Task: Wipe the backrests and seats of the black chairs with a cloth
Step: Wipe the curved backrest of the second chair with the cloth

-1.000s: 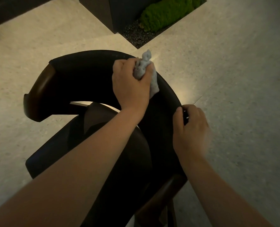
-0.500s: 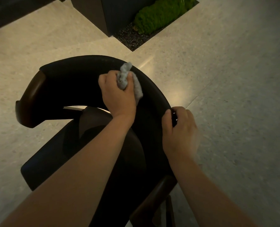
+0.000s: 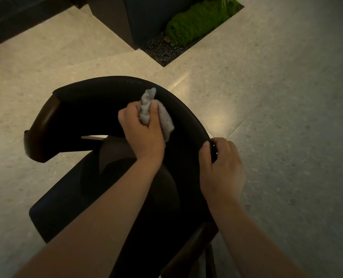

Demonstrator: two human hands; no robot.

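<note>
Head view looks down on a black chair (image 3: 156,227) that stands on a pale floor (image 3: 286,137). The left hand (image 3: 144,133) holds a gray cloth (image 3: 165,120) bunched up in a fist. Its fingers and thumb curl tight round the cloth, likely so it does not slip when it rubs. The cloth sits on the inside of the curved backrest (image 3: 90,103), near the top edge, and one end pokes up out of the fist. The right hand (image 3: 220,169) grips the top rim of the backrest further to the right, with the thumb on the inner side and the fingers curled over the outer side. It probably holds there so the chair does not slide or turn when the other hand pushes. The seat (image 3: 62,201) lies lower down, dark and hard to see, and no cloth touches it — so it looks like a job for later. The brown wood end (image 3: 40,133) of the backrest is far to the left, away from both hands. A dark box with green moss (image 3: 196,21) stands behind the chair.
</note>
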